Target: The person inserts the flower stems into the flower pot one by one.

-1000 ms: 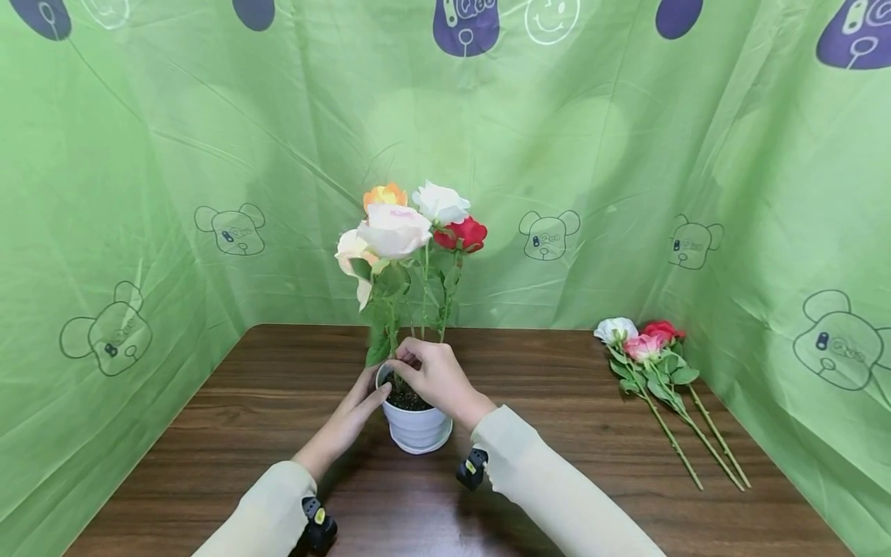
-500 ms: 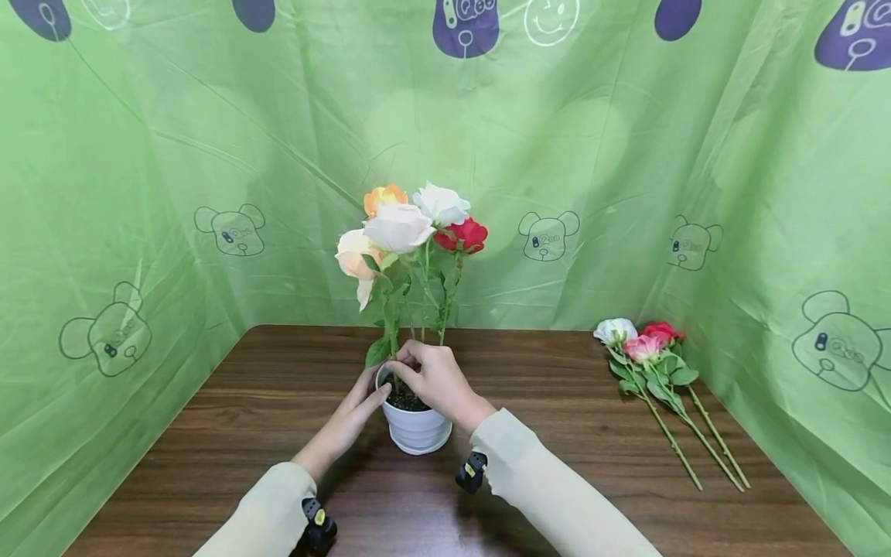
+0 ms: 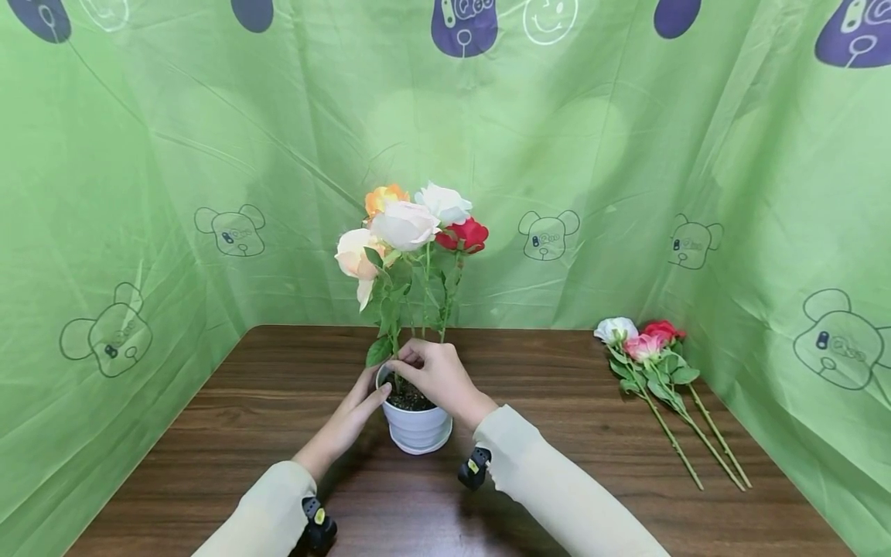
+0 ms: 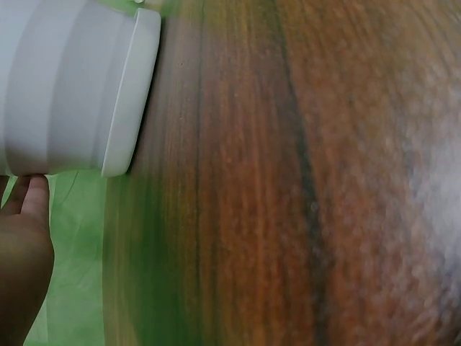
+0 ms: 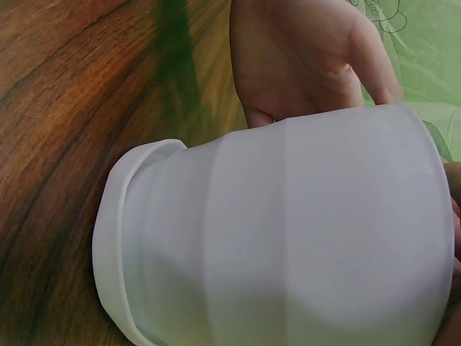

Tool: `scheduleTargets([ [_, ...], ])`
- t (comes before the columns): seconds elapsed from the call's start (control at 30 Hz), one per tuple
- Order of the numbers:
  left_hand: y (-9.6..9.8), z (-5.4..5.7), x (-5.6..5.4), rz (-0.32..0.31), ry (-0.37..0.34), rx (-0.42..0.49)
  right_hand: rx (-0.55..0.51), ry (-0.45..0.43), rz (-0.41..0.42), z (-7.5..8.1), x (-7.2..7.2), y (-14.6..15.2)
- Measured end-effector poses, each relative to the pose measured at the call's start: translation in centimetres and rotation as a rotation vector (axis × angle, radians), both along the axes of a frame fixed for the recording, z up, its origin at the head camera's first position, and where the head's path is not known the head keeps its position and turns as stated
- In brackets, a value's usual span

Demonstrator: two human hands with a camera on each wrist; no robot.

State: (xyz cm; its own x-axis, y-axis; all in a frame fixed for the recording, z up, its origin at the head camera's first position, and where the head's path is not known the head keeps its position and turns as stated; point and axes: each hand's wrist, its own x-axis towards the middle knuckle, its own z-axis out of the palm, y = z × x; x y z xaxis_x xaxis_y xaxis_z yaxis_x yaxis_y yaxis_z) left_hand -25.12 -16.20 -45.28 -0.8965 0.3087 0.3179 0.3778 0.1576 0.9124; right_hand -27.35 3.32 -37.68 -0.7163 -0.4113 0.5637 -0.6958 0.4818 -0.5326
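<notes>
A white ribbed flowerpot (image 3: 418,428) on a saucer stands mid-table, filled with dark soil (image 3: 411,398). My left hand (image 3: 343,424) holds the pot's left side, thumb at the rim; the right wrist view shows that hand (image 5: 302,61) against the wall. Above the soil, my right hand (image 3: 443,381) pinches a green stem near its base, apparently that of the pale pink rose (image 3: 405,226). Its fingertips are partly hidden. Around that bloom stand a peach rose (image 3: 355,254), an orange rose (image 3: 385,198), a white rose (image 3: 445,203) and a red rose (image 3: 465,235).
On the right of the brown wooden table (image 3: 557,433) lie three loose roses: a white rose (image 3: 616,330), a pink rose (image 3: 643,348) and a red rose (image 3: 664,331). Their stems point toward the front. A green printed curtain (image 3: 529,139) surrounds the table's back and sides.
The pale pink rose's bloom has shifted slightly right and turned, and its leaves have moved, uncovering more of the peach rose. Both hands and the pot stay nearly in place.
</notes>
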Motion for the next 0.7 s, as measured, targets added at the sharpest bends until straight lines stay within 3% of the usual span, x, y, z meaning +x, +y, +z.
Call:
scheduleTargets([
  [0.27,0.0,0.1,0.1,-0.003,0.029,-0.014,-0.012,-0.045,0.040,0.1,0.0,0.4],
  [0.7,0.0,0.1,0.2,-0.001,0.017,-0.010,-0.023,-0.055,0.097,0.5,0.2,2.1],
])
